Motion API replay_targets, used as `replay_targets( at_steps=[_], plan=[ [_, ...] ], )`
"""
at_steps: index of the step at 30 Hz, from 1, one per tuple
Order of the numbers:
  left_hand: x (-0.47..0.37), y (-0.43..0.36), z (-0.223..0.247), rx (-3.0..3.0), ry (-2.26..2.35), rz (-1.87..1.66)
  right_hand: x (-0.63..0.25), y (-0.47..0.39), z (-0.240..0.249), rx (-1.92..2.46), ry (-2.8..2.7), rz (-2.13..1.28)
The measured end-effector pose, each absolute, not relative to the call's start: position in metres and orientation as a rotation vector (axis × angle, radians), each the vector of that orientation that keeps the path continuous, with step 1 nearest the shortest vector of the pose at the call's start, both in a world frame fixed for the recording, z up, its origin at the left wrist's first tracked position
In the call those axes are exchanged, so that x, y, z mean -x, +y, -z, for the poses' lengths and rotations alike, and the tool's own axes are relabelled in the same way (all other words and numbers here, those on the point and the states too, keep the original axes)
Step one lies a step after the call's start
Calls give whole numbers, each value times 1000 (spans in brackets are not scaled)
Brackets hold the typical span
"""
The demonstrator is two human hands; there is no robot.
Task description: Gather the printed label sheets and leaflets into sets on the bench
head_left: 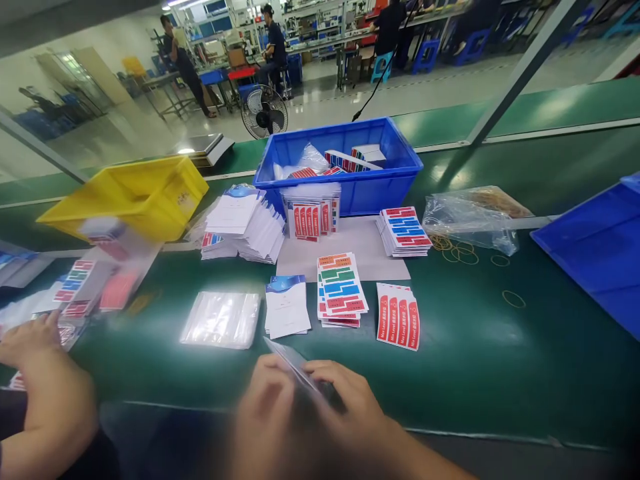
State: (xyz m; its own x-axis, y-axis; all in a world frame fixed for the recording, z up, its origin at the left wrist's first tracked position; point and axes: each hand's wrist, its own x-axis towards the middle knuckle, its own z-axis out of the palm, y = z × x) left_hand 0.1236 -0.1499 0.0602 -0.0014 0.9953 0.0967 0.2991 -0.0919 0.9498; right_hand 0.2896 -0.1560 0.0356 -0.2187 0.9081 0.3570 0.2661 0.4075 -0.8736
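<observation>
Close to the table's front edge, my left hand [270,390] and my right hand [347,393] grip a thin whitish flat packet [293,360] between them. It is tilted and seen nearly edge-on, so what is inside cannot be made out. The fingers of both hands are closed on it. Just beyond lie a pile of clear plastic bags [221,320], white leaflets with a blue top [287,308], a stack of multicoloured label sheets [343,290] and red label sheets [399,317].
A blue bin [340,190] stands behind stacks of folded leaflets [245,227] and more label sheets [405,230]. Rubber bands [460,253] lie at right, near a tilted blue bin [595,247]. A yellow bin [135,200] and a co-worker's hand [33,343] are at left.
</observation>
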Motion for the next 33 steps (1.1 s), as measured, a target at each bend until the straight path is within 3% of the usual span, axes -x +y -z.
replay_targets(
  at_steps=[5, 15, 21, 33],
  plan=[
    [-98, -135, -52, -1802, 1630, -1059, -305, -145, -44, 1080, -1630, -832],
    [-97, -110, -74, -2253, 1081, -947, -318, -131, -45, 901, -1768, -627],
    [-95, -110, -80, -2294, 1009, -848, -326, -122, -45, 767, -1993, -486],
    [-100, -108, -82, -2357, 904, -810, -312, -104, -74, 708, -2251, -521]
  ],
)
